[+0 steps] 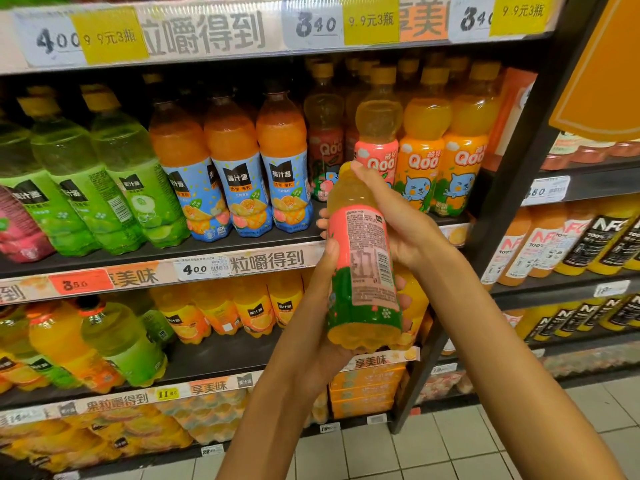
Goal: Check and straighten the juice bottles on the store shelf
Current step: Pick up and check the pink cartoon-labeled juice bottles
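In the head view, a pink-label juice bottle (363,258) is held out in front of the shelf (166,251), gripped low by the left hand (320,306) and up top by the right hand (391,216). It could be dropped if a grip slips. The Qoo bottles (420,161) on the far right could be knocked over when it is put back.

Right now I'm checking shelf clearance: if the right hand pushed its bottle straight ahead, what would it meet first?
Probably the pink Qoo bottle standing at the shelf front, directly behind the held bottle that the right hand grips. Depth between them is unclear from this one view.
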Available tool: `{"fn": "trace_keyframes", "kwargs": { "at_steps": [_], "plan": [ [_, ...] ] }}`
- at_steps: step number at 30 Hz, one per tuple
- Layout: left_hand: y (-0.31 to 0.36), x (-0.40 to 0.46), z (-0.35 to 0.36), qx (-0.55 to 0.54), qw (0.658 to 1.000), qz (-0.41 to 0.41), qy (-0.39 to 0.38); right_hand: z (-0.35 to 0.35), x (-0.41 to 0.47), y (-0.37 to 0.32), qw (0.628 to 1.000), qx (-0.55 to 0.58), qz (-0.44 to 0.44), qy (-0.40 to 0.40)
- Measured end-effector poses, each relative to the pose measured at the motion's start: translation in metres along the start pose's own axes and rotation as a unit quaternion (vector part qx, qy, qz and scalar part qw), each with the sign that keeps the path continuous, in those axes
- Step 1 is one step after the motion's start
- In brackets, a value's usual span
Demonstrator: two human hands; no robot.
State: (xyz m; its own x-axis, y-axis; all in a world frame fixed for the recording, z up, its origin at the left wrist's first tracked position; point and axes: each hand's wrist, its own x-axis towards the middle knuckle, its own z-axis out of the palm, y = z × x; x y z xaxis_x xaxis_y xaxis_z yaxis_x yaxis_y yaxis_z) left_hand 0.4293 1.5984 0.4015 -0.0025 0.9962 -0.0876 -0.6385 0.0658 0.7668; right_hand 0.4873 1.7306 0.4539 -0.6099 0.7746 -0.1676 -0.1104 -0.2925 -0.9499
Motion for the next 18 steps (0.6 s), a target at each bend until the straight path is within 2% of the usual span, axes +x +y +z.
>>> {"fn": "trace_keyframes", "kwargs": {
  "at_steps": [2,4,7,13,18],
  "plan": [
    [-0.001,0.000,0.002,0.115,0.992,0.031,0.046,-0.003,0.001,-0.002,0.999,-0.021,-0.032,0.000],
    [-0.002,0.002,0.002,0.228,0.968,0.059,0.085,-0.005,0.001,-0.004,0.996,-0.047,-0.078,-0.006],
    [-0.005,0.006,-0.001,0.284,0.949,0.085,0.110,-0.002,-0.002,-0.004,0.988,-0.082,-0.133,-0.011],
    [-0.002,0.004,-0.010,0.263,0.958,0.096,0.061,-0.009,-0.006,-0.016,0.988,0.022,-0.150,-0.001],
    [-0.001,0.006,-0.009,0.117,0.991,0.049,-0.050,-0.007,-0.015,-0.022,0.971,0.160,-0.150,-0.100]
  ]
}}
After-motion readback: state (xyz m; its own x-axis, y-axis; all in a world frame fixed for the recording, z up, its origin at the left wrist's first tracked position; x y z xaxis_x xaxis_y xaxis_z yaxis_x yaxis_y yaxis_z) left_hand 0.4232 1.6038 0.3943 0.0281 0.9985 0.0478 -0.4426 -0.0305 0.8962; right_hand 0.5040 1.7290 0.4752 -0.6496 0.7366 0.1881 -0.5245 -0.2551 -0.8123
